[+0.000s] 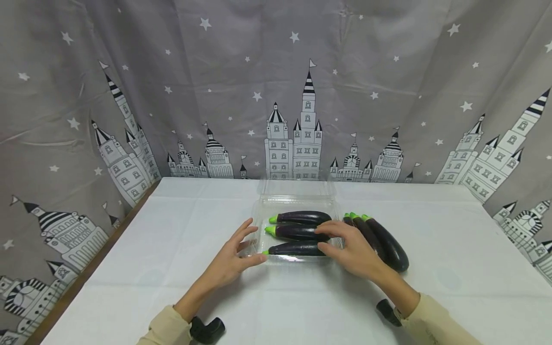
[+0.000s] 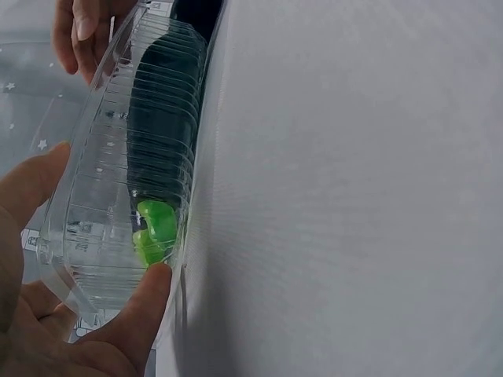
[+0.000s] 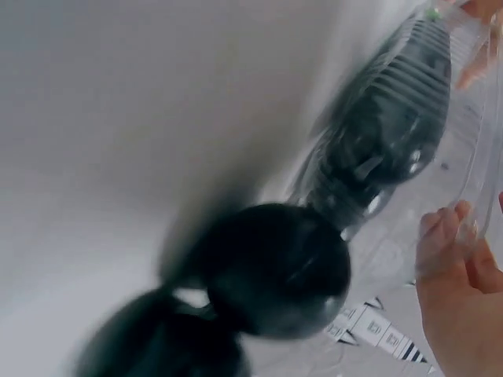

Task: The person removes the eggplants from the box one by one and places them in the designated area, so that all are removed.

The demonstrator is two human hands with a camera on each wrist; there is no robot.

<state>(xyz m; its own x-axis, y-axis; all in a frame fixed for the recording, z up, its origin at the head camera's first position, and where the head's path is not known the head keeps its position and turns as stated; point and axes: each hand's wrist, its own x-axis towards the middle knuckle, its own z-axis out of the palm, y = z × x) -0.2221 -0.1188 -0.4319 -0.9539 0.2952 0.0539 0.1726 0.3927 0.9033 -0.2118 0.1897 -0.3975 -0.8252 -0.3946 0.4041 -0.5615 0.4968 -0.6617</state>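
A clear plastic clamshell box (image 1: 282,258) lies with its lid (image 1: 297,189) raised at the back. Inside, three dark purple eggplants (image 1: 297,233) with green stems lie side by side, stems to the left. My left hand (image 1: 228,263) is spread at the box's left end, its thumb (image 2: 141,314) against the near corner by a green stem (image 2: 157,228). Over the right end reaches my right hand (image 1: 358,249), its fingertips above the eggplants' blunt ends. In the right wrist view its fingers (image 3: 444,236) are by the box rim; contact with the eggplants is unclear.
More eggplants (image 1: 390,244) lie on the white tablecloth (image 1: 453,239) just right of the box, partly behind the right hand. A grey curtain (image 1: 241,72) printed with castles and stars hangs behind the table. Black wrist devices (image 1: 209,330) sit below both hands.
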